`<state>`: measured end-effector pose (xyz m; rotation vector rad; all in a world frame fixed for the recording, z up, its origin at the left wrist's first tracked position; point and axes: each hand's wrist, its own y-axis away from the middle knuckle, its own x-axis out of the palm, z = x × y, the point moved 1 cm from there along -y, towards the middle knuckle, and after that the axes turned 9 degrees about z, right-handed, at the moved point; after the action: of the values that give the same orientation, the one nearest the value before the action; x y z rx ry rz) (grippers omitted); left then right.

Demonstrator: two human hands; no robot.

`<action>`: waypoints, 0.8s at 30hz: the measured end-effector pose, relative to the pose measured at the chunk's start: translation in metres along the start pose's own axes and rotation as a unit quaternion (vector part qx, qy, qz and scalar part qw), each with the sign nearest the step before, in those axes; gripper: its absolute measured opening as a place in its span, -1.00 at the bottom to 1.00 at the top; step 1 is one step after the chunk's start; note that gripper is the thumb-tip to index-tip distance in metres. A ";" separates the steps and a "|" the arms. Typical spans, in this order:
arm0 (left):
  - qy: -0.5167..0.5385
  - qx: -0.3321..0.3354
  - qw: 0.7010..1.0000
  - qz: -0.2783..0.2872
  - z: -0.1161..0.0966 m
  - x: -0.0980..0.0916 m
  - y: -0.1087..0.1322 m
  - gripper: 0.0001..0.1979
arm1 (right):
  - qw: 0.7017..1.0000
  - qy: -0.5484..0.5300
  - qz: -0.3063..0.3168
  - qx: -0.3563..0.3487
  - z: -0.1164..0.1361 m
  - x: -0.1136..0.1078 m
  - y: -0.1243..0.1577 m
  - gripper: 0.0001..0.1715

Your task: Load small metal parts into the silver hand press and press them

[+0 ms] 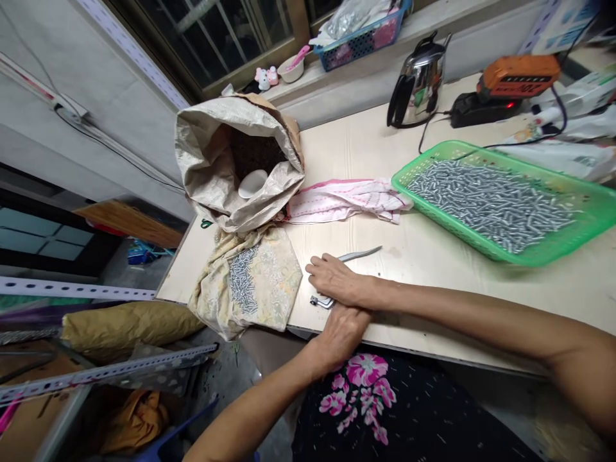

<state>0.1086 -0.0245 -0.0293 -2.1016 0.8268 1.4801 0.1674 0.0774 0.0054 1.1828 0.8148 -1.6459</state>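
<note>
My right hand (334, 279) lies on the pale wooden table (433, 256) near its front edge, fingers together and curled over a slim metal tool (360, 254). The tool's pointed tip sticks out toward the far right, and its other end shows under my wrist at the near left. My left hand (342, 332) comes up from below the table edge and tucks under my right wrist; its fingers are hidden. Beside my hands on the left, a patterned cloth (269, 282) hangs over the edge with a heap of small metal screws (242, 282) on it.
A green plastic basket (597, 212) full of metal screws stands at the right. A paper sack (212, 160) with a white scoop stands at the back left, a pink-and-white cloth (344, 199) beside it. A kettle (418, 83), cables and an orange device (517, 76) line the back.
</note>
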 end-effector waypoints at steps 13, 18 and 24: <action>-0.205 -0.401 0.889 -0.088 0.119 -0.103 0.122 -0.74 | 0.986 0.119 -0.023 -0.111 -0.011 0.017 -0.007 -0.83; -0.225 -0.466 0.855 0.031 0.151 -0.107 0.121 -0.72 | 0.997 -0.001 -0.051 -0.065 -0.009 0.009 -0.012 -0.90; -0.212 -0.457 0.859 0.090 0.154 -0.112 0.115 -0.71 | 0.955 -0.018 -0.266 0.129 -0.037 -0.072 0.050 -0.84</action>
<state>-0.1037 0.0168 0.0240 -2.1212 0.1185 2.6932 0.2347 0.1134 0.0619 1.1660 0.9759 -2.2644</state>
